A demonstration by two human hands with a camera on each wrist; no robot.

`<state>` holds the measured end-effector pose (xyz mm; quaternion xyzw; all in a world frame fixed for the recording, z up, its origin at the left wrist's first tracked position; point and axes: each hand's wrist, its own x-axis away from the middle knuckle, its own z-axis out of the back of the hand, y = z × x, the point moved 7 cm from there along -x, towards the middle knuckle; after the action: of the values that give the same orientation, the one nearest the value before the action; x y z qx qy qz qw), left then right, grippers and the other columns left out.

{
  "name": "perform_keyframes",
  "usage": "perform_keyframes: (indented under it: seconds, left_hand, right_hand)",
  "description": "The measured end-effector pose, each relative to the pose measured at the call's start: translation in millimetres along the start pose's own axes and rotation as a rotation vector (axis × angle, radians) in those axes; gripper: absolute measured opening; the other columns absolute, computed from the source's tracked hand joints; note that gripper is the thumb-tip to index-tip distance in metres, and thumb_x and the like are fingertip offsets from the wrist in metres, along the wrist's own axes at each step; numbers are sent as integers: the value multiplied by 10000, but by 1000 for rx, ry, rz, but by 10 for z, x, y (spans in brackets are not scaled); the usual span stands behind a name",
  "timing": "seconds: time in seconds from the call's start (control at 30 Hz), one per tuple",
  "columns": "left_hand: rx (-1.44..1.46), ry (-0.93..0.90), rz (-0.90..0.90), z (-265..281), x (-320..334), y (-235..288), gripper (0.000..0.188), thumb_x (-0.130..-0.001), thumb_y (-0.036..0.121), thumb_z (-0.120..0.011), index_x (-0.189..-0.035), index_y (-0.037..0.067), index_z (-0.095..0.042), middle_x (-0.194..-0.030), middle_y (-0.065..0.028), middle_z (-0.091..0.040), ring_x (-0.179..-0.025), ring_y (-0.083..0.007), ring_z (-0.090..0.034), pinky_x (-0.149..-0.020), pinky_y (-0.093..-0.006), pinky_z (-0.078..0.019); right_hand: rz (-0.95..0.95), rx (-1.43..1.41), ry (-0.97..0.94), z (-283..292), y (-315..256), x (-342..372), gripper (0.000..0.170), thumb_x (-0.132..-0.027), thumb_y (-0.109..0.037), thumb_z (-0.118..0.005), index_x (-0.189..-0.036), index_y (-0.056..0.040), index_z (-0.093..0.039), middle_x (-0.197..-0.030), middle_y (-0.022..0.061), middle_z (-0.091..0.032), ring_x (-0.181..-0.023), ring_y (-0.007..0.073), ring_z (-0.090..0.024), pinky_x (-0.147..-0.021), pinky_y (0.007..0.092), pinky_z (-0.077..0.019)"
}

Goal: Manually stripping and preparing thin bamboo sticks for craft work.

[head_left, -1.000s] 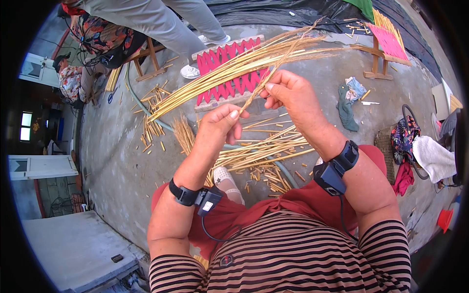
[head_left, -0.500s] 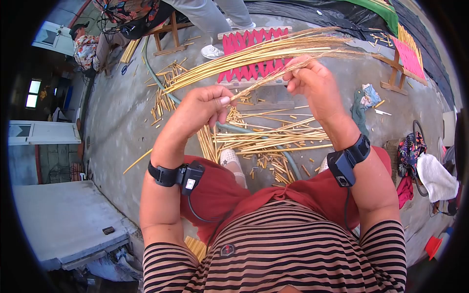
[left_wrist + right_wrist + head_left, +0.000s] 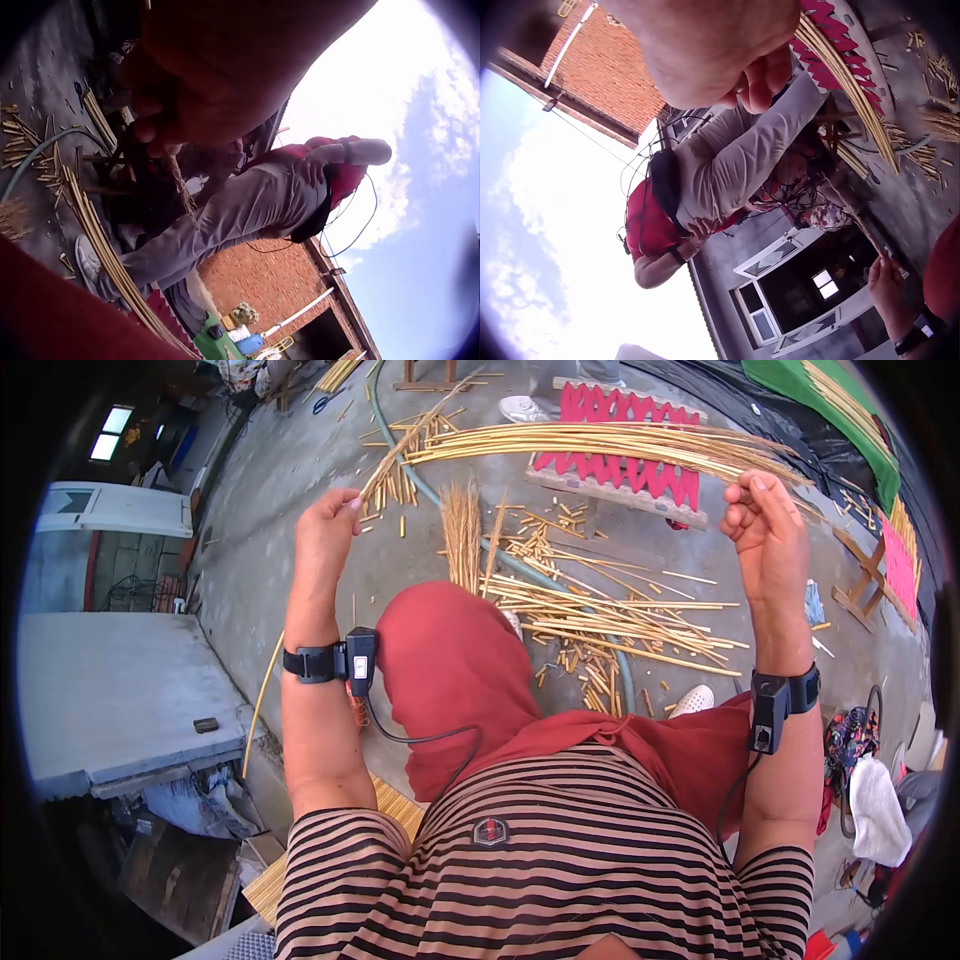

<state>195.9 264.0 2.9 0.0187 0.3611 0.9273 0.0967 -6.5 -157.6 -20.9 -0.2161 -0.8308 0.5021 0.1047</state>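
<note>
My left hand (image 3: 328, 525), at the left, pinches a dry feathery stalk (image 3: 410, 435) whose thin tip points up and away. Beside that forearm runs a long yellow stem (image 3: 262, 705). Out to the right, my right hand (image 3: 768, 525) has its fingers curled, the thumb against them, and nothing shows in its grip. It overlaps the feathery ends of a bundle of long plumed stalks (image 3: 560, 440). That bundle lies across a rack strung with pink zigzag cloth (image 3: 640, 410). In the right wrist view the left hand (image 3: 887, 289) grips the stalk far off.
Loose stalks (image 3: 640, 615) and several short cut pieces (image 3: 590, 670) litter the concrete, with a hose (image 3: 520, 565) among them. A plumed bunch (image 3: 460, 530) stands beyond the red-clad knee. A person in grey trousers (image 3: 232, 202) stands ahead. At left is a pale slab (image 3: 130, 680).
Both hands held the stalk close together earlier; now they are wide apart. The left moved left with the stalk, the right moved right away from it. The head view has shifted.
</note>
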Motion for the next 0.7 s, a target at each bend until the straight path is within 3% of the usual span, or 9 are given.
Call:
perform_keyframes:
  seconds: [0.07,0.13,0.17,0.27,0.33,0.37,0.53,0.67,0.7]
  left_hand:
    - [-44,92,166,109,70,-849,212,-871,80,-517,-1041,76,-644,-620,43,-498,-518,-43,-394,-459,-202,-325]
    - [-136,75,190,-118,198,-1802,232,-831,70,-544,-1029,87,-664,-596,11,-528,-548,-81,-480,-514,-257,-400]
    - [-62,14,284,-299,351,-2127,251,-825,53,-539,-1042,85,-660,-625,0,-546,-549,-93,-494,-507,-261,-410]
    - [249,-77,610,-924,827,-2627,271,-853,19,-494,-1078,82,-632,-724,3,-528,-569,-103,-496,-507,-240,-438]
    - [378,-80,704,-1361,978,-3030,272,-839,-8,-497,-1067,67,-625,-728,-13,-529,-582,-120,-521,-516,-253,-475]
    - [433,-50,733,-1515,1017,-3119,275,-836,-20,-492,-1067,59,-617,-732,-19,-531,-584,-125,-526,-510,-260,-481]
    - [593,94,803,-2037,943,-3173,351,-777,-97,-444,-1033,52,-633,-677,-63,-574,-523,-140,-541,-435,-272,-483]
    - [644,86,716,-2305,652,-3120,349,-768,-100,-428,-1016,42,-629,-650,-63,-568,-536,-133,-551,-428,-270,-463]
    - [625,80,706,-2374,605,-3103,275,-779,-49,-451,-965,12,-644,-694,-123,-626,-577,-209,-606,-497,-318,-490]
  right_hand:
    - [-34,65,-21,2,61,14,143,-925,-155,-475,-941,-45,-565,-783,41,-607,-600,68,-540,-568,204,-450]
    - [-88,149,-59,-36,184,49,141,-924,-152,-476,-940,-44,-566,-781,40,-605,-599,67,-540,-564,199,-447]
    - [-125,208,-79,-49,272,72,135,-917,-155,-482,-937,-52,-567,-783,30,-602,-597,60,-535,-556,190,-439]
    - [-318,545,-225,-215,553,209,108,-896,-137,-512,-901,-45,-570,-743,13,-585,-596,51,-525,-544,192,-425]
    - [-411,800,-341,-306,770,357,89,-878,-116,-531,-877,-34,-567,-716,7,-571,-592,53,-518,-537,197,-417]
    - [-454,928,-393,-317,883,427,81,-869,-105,-540,-864,-28,-566,-702,4,-565,-590,54,-515,-534,199,-413]
    - [-476,1019,-325,-282,1035,461,68,-849,-70,-541,-847,-4,-560,-675,12,-555,-569,74,-519,-531,212,-421]
    - [-469,1004,-290,-242,1030,455,53,-843,-51,-545,-846,0,-557,-672,10,-547,-580,70,-514,-532,214,-429]
    - [-455,994,-286,-229,1040,453,55,-843,-53,-546,-845,0,-557,-672,8,-544,-583,69,-512,-534,215,-432]
